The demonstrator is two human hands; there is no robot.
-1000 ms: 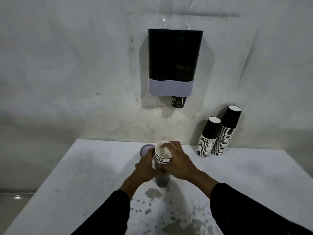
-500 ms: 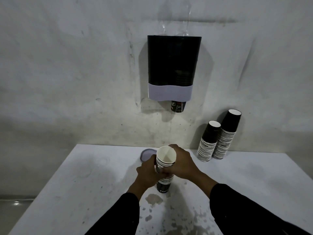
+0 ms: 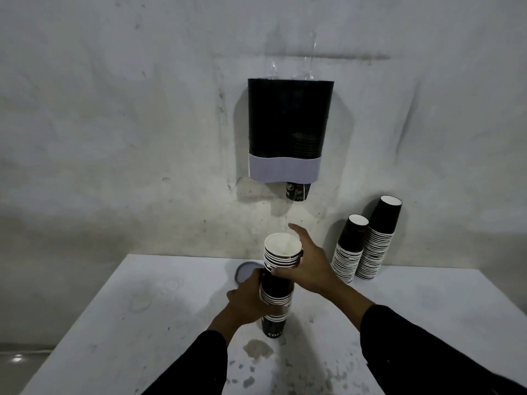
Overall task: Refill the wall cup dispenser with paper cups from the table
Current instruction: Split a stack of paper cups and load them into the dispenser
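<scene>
A person stands at a white table (image 3: 114, 323) set against a pale, scuffed wall. Both forearms in dark sleeves reach forward to one upright stack of black paper cups (image 3: 278, 289) near the middle of the table. The left hand (image 3: 249, 302) wraps around the lower part of the stack, gripping it. The right hand (image 3: 306, 263) holds the upper cups near their white rims, thumb and fingers closed on them, with the index finger stretched up and away. The top cup's white inside faces the camera. On the wall above hangs the cup dispenser (image 3: 288, 129), black with a pale band at its base; one cup (image 3: 298, 191) pokes out underneath. To the right, two tall stacks of cups (image 3: 368, 246) lean against the wall. A round grey lid (image 3: 245, 270) lies flat on the table behind the left hand. Dark stains (image 3: 256, 347) mark the near table surface.
</scene>
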